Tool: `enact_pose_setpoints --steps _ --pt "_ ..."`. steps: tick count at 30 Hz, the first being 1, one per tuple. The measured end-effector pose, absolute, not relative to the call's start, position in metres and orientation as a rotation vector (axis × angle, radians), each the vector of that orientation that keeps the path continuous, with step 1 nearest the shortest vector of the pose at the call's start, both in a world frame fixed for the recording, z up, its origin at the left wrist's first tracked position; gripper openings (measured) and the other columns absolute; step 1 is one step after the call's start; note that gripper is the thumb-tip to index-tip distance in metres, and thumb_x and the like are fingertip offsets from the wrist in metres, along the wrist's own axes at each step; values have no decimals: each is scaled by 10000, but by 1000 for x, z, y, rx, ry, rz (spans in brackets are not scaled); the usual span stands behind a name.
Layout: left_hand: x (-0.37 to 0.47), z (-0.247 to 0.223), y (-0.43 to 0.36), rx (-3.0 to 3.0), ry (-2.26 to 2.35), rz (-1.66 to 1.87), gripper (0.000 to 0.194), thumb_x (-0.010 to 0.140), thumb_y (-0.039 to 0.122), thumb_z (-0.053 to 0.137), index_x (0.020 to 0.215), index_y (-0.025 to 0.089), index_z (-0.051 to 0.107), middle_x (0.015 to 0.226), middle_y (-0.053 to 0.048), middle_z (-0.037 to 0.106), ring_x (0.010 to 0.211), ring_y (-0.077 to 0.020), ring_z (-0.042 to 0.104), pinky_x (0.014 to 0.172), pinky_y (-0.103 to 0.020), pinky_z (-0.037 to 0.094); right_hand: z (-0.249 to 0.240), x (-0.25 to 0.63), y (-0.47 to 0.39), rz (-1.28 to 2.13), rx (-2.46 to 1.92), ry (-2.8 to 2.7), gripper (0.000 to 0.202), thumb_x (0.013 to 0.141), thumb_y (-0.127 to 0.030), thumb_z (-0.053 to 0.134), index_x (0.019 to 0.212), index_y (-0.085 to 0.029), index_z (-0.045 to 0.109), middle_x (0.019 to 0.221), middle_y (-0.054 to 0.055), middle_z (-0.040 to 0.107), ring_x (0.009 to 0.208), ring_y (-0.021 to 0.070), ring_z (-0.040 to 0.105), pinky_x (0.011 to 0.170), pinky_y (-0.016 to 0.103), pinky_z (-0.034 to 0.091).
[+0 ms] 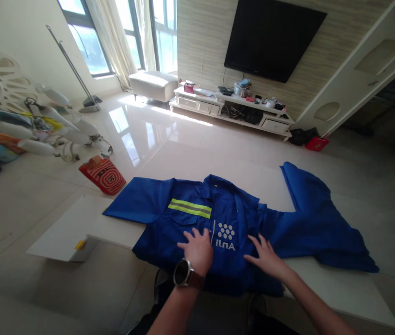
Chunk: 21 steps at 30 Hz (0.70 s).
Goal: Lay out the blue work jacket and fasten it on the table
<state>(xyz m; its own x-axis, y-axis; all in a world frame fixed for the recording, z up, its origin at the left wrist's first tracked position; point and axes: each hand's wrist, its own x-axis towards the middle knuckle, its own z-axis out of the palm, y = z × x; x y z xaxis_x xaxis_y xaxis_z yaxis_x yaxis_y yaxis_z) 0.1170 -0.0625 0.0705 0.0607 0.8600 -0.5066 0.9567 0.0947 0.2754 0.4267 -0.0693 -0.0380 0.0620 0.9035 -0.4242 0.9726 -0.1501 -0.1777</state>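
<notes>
Living room, glossy tile floor; white tabletop point(340, 284) in front of me. Blue work jacket point(225, 223) lies flat across it, long axis left to right, collar pointing away, sleeves spread. Soft cloth, with a reflective yellow-grey stripe point(190, 208). Left hand point(197, 249) and right hand point(265, 256) rest open, palms down, on it. Red bag point(103, 174) on floor beyond.

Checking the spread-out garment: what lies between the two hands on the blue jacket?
In the head view, only blue jacket fabric with its white logo lies between left hand and right hand.
</notes>
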Motion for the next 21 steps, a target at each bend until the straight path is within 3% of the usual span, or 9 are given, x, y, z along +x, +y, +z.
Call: enact_pose_setpoints --steps 3,7,11,14,16,19,21 --pt "104 37 -63 1557 1925 -436 661 941 332 544 1583 249 412 1631 -256 355 1409 -583 369 938 -753 409 -64 407 -102 -576 2153 1870 863 865 -683 566 1623 -401 262 1743 68 -5 1541 538 87 1151 683 279" --pt "112 -10 -53 1621 2059 -375 730 907 335 581 1606 295 372 1681 -209 282 1471 -567 281 1003 -766 348 -78 406 -69 -549 2158 1902 880 890 -676 537 1642 -396 177 1742 69 -80 1548 531 34 1171 702 209" --pt "126 -5 7 1697 2100 -124 734 883 313 598 1587 222 410 1667 -214 313 1487 -532 282 1077 -678 369 -47 414 9 -551 2114 1957 808 926 -602 552 1634 -382 232 1745 83 16 1564 472 85 1199 647 198" --pt "132 28 48 1785 1900 93 668 900 271 553 1552 169 455 1663 -179 342 1529 -392 291 1202 -527 303 0 412 48 -387 2282 1981 692 1010 -461 452 1644 -284 240 1729 135 120 1570 393 157 1212 586 220" --pt "132 42 50 1835 1849 144 632 900 248 537 1525 170 490 1669 -149 341 1553 -313 258 1245 -455 242 24 402 47 -425 2364 2022 660 1026 -434 408 1641 -250 252 1706 156 205 1545 360 241 1180 570 303" --pt "127 38 9 1926 1729 66 737 795 288 663 1513 288 500 1702 -66 282 1584 -321 147 1259 -551 155 32 384 0 -642 2113 2308 691 962 -425 528 1610 -387 290 1708 60 237 1550 336 218 1148 590 357" --pt "121 22 -36 1950 1639 -58 904 678 351 766 1528 370 459 1722 -37 215 1588 -363 92 1237 -642 113 19 376 -49 -775 1926 2299 852 828 -436 701 1574 -509 297 1732 -25 146 1572 419 77 1124 703 324"
